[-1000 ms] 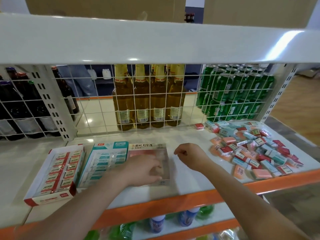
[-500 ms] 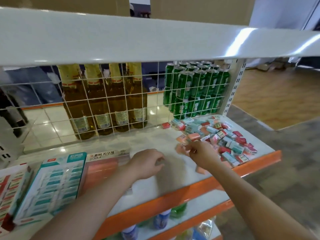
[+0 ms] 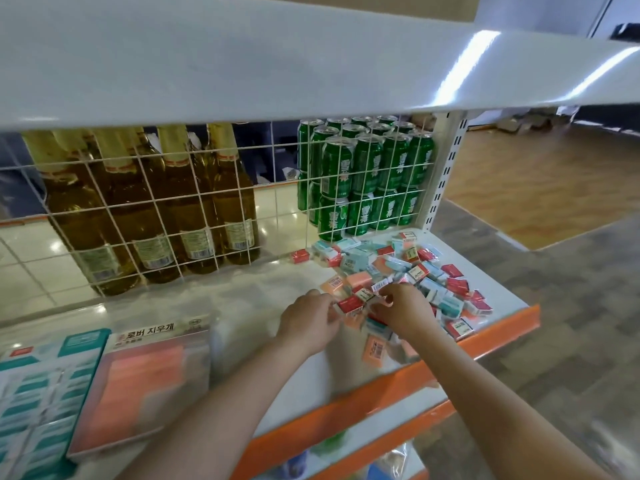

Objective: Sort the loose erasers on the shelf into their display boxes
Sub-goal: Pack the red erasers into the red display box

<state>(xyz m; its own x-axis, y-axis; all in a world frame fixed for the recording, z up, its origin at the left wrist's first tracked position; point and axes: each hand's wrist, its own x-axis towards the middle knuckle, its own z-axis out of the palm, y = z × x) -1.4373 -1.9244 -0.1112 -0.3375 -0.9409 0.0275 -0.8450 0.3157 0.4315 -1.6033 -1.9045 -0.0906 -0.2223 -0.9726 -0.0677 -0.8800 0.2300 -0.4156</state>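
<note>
White shelf [image 3: 242, 306] at mid-frame carries a pile of loose erasers [image 3: 415, 271] right of center; the left hand [image 3: 308, 323] pinches a red eraser [image 3: 349, 304], the right hand [image 3: 403, 311] curls among them. Display boxes [image 3: 145, 386] sit lower left.

Pink display box [image 3: 145, 386] header, "로버 지우개"

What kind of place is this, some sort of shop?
Most likely a small shop or a mock-up of one: retail shelving with orange edges holds rows of green drink cans and amber bottles behind a wire grid, plus display boxes of erasers.
</note>
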